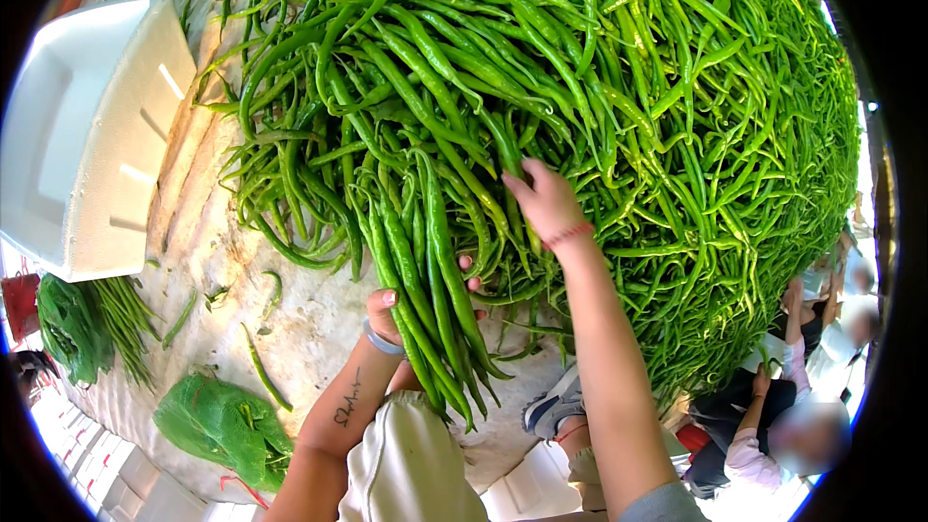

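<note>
A bunch of long green chili peppers (418,251) lies in my left hand (387,314), their tips pointing down toward my knee. My left thumb presses one side of the bunch, and its fingertips show on the other side. At the near edge of a big pile of the same peppers (483,58), my right hand (549,201) is closed round the end of one green chili pepper (500,138). The right thumb and forefinger show; the other fingers are mostly hidden.
A white foam box (106,145) stands at the left on a pale, dirty ground sheet (227,275). Green mesh bags (222,430) lie at the lower left, with loose peppers (263,367) nearby. Other people (773,416) sit beside the pile at the lower right.
</note>
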`<state>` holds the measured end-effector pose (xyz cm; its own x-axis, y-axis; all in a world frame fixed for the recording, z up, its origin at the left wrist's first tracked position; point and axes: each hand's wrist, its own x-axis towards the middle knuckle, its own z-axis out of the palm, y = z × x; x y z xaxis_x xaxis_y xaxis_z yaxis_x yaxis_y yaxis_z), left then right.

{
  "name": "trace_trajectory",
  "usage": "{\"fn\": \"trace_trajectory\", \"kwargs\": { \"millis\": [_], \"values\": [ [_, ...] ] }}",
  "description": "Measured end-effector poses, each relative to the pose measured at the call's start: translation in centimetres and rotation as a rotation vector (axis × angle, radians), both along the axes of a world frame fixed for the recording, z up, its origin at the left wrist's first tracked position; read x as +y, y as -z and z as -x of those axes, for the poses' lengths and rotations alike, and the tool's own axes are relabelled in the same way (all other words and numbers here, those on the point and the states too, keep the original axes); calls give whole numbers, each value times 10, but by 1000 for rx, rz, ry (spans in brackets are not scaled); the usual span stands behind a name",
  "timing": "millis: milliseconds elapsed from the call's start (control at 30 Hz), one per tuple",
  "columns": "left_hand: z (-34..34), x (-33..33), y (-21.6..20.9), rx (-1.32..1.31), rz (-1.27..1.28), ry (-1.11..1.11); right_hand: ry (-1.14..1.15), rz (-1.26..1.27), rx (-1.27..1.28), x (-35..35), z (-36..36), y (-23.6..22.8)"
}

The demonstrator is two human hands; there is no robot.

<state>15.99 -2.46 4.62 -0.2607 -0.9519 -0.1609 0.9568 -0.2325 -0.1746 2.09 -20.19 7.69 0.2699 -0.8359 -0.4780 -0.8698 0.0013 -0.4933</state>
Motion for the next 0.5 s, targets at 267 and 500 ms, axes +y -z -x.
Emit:
{"fn": "trace_trajectory", "kwargs": {
  "millis": [267,500],
  "values": [
    [2,-1,1,-35,4,37,296,-618,-418,73,120,-85],
    [13,-11,-9,-141,-39,140,-81,297,-862,68,80,-109]
  ]
}}
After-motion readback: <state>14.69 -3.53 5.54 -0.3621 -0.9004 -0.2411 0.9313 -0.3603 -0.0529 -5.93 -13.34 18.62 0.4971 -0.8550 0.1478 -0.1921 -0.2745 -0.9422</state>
